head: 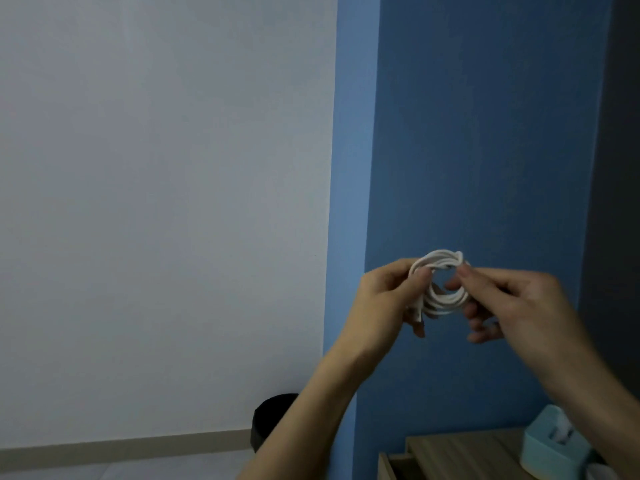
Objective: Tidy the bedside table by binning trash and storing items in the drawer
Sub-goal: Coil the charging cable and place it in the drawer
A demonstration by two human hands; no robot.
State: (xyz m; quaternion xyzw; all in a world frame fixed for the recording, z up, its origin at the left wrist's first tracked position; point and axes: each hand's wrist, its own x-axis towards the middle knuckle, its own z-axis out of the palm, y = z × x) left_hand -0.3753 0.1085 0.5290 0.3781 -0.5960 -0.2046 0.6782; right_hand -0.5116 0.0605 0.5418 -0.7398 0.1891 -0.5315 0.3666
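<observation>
A white cable [443,285] is wound into a small coil and held up in front of the blue wall, well above the table. My left hand [388,299] pinches the coil's left side, with one cable end hanging beside its fingers. My right hand [512,303] grips the coil's right side with thumb and fingertips. Low at the right is the wooden bedside table [464,448], with its drawer [394,465] pulled open at the front left. A black bin [266,420] stands on the floor left of the table, partly hidden by my left forearm.
A light blue tissue box [550,445] sits on the table's right side, partly behind my right arm. A white object [599,474] peeks in at the bottom right edge. A grey-white wall fills the left half of the view.
</observation>
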